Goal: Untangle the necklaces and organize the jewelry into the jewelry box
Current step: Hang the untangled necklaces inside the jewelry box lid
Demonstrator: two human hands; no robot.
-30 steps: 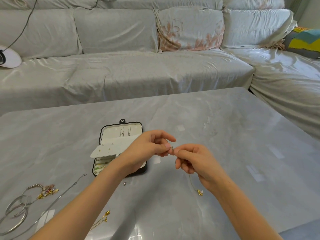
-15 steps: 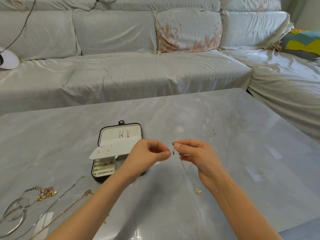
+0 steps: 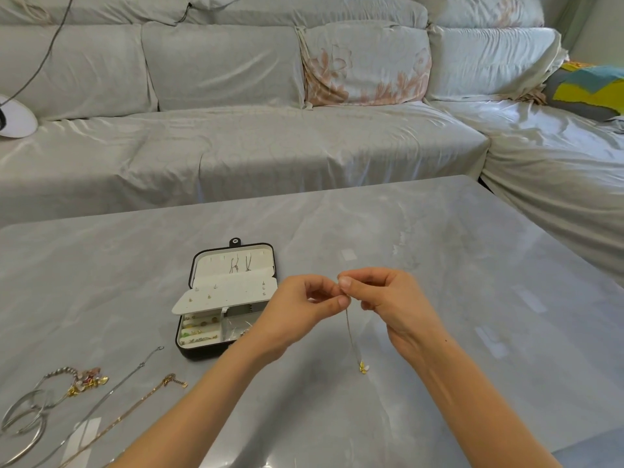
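Note:
My left hand (image 3: 300, 309) and my right hand (image 3: 388, 298) meet above the table's middle, each pinching the top of a thin gold necklace (image 3: 353, 336). Its chain hangs down to a small yellow-and-white flower pendant (image 3: 364, 367) just touching the tabletop. The open black jewelry box (image 3: 216, 298) lies just left of my left hand, with chains hung in its lid, studs on a white flap and small pieces in its compartments. More jewelry lies at the near left: a silver chain (image 3: 111, 393), a gold chain (image 3: 135, 410), silver bangles (image 3: 27, 420) and a charm bracelet (image 3: 84, 383).
The grey marble-look table (image 3: 472, 298) stretches to the right and back. A covered grey sofa (image 3: 270, 146) wraps around behind and to the right, with a floral cushion (image 3: 368, 65) and a colourful cushion (image 3: 591, 89). A white device (image 3: 15, 119) with a cable sits far left.
The hands first worked close together at the clasp, then drew a little apart with the chain hanging from the right hand. Now the left fingers pinch the chain's top again. A gold chain appeared at the near left.

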